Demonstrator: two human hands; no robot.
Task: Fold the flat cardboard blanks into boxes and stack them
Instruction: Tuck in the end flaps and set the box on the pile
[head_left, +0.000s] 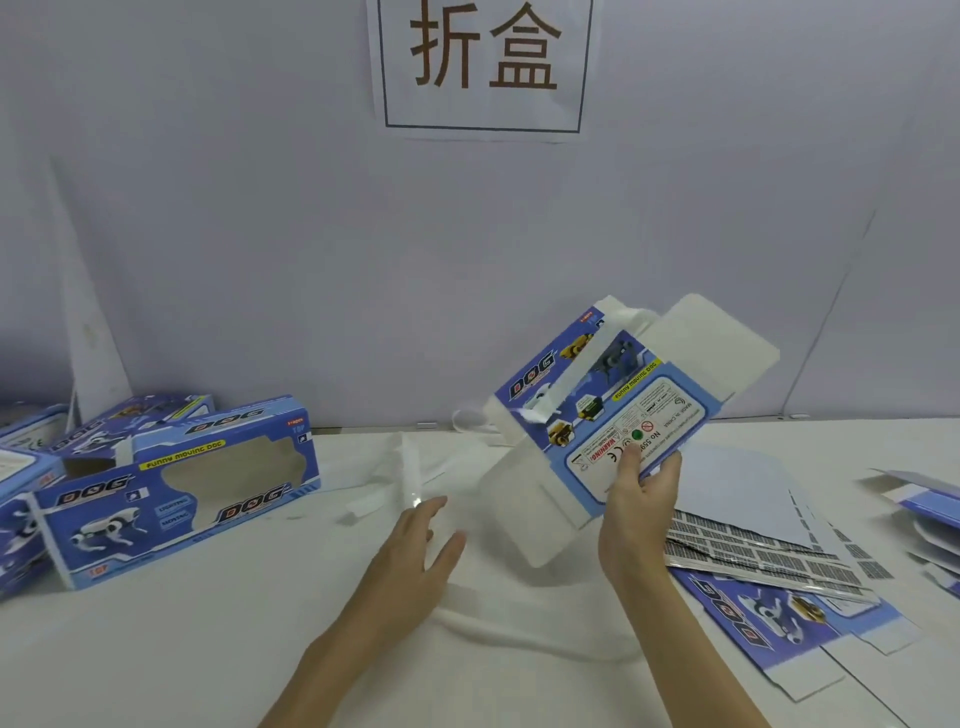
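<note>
Above white table (208, 649), right hand (636, 512) pinches blank (608, 410); left hand (415, 551) fingers spread, empty.

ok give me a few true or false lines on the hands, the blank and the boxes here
1. The right hand pinches a cardboard blank held up off the table. True.
2. The left hand has a grip on a folded box. False: it is open, fingers straight, holding nothing.
3. Folded boxes sit at the left of the table. True.
4. The flat blanks lie at the left too. False: they lie at the right.
5. A sign hangs on the wall. True.
</note>
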